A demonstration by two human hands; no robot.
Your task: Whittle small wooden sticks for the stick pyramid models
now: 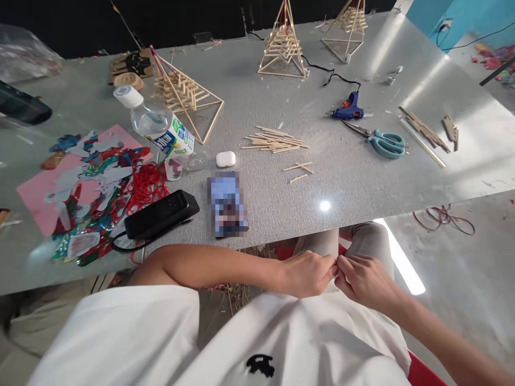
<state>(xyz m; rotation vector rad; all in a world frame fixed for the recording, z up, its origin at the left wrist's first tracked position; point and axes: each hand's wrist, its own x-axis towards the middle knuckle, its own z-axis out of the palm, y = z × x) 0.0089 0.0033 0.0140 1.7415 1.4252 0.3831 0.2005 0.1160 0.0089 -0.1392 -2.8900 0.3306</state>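
Note:
Over my lap, just off the table's front edge, my left hand [308, 273] and my right hand [359, 276] meet fingertip to fingertip. Both are closed in a pinch; whatever lies between the fingers is too small or hidden to make out. On the table ahead lie a pile of thin wooden sticks [276, 141] and a few short sticks [300, 167]. A phone [227, 205] with a blurred screen lies to the left, below a white earbud case [226, 159]. Farther right are blue-handled scissors [386, 143] and a blue glue gun [349, 107].
Stick pyramids stand at the back, one [282, 51] in the middle and another [189, 96] near a tilted plastic bottle [161, 126]. Red string [147, 182], a black device [161, 214] and shiny scraps [86, 246] crowd the left. Wooden strips [426, 128] lie at right.

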